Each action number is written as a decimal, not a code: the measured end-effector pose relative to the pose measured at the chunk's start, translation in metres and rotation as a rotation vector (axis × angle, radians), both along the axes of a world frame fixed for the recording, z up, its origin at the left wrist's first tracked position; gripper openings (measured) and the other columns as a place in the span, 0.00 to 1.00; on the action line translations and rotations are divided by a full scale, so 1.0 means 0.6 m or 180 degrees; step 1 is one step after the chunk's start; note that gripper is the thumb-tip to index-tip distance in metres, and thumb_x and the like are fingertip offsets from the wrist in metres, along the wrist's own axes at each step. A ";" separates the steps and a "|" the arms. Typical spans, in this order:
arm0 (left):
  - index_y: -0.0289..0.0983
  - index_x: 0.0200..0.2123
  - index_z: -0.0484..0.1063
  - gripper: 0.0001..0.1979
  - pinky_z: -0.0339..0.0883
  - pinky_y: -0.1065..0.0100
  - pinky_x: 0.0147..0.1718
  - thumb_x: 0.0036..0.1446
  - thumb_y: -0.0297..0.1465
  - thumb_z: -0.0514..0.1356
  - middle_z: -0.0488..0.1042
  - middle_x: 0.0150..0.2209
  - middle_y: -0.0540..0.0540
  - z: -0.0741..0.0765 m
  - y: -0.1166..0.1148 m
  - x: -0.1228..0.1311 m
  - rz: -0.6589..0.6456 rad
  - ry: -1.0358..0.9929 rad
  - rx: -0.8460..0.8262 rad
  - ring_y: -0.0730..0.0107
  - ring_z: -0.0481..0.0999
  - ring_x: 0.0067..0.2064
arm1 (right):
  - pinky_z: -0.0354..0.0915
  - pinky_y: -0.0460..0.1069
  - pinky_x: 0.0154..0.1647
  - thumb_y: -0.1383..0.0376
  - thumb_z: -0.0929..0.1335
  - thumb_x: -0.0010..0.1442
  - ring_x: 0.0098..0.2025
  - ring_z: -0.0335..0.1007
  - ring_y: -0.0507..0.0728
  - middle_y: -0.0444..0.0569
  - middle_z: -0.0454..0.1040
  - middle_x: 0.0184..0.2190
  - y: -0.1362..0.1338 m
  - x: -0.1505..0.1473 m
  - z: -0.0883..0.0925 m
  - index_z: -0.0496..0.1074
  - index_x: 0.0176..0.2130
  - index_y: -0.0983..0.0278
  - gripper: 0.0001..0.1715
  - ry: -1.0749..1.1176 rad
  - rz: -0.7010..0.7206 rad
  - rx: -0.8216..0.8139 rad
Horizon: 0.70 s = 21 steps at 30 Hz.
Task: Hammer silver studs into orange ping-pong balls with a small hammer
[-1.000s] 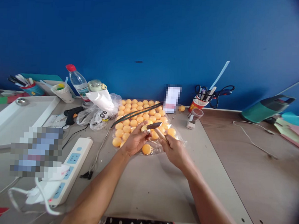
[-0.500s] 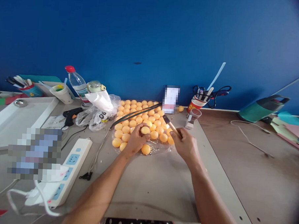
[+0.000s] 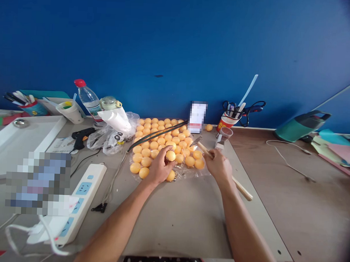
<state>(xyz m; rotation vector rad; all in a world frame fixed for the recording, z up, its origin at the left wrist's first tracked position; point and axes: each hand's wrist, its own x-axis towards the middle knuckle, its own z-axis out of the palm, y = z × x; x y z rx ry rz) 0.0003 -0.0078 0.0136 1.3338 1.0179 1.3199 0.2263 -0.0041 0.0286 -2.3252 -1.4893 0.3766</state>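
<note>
My left hand (image 3: pixel 161 167) is closed round one yellow-orange ball (image 3: pixel 171 156), which looks like a ping-pong ball. A hammer (image 3: pixel 243 191) with a wooden handle is in my right hand (image 3: pixel 220 166), its small dark head up and to the left, above the balls. Rows of similar orange balls (image 3: pixel 145 161) lie on a clear plastic sheet or bag (image 3: pixel 187 172) beneath and behind both hands. Across them runs a dark strap (image 3: pixel 160 135). One more ball (image 3: pixel 170 175) lies by my left wrist, partly covered by the hand.
At left are a power strip (image 3: pixel 80 204), a blurred-out phone (image 3: pixel 41 181), a glue gun (image 3: pixel 81 137) and a bottle (image 3: pixel 89 100). Another phone (image 3: pixel 197 117) leans at the back wall. To its right stand a red cup of pens (image 3: pixel 226 122) and a green flask (image 3: pixel 299 126).
The hammer's head has turned in my right hand, and its handle end now shows below the wrist. My left hand has tilted the ball slightly. The whole view has shifted a little.
</note>
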 end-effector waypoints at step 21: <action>0.40 0.46 0.68 0.23 0.68 0.63 0.41 0.46 0.26 0.68 0.71 0.40 0.47 -0.014 0.012 -0.001 -0.0280 -0.0793 -0.0565 0.66 0.74 0.38 | 0.58 0.50 0.34 0.60 0.60 0.62 0.42 0.72 0.60 0.57 0.76 0.42 0.009 0.006 -0.026 0.71 0.48 0.63 0.18 -0.0209 -0.0025 -0.0340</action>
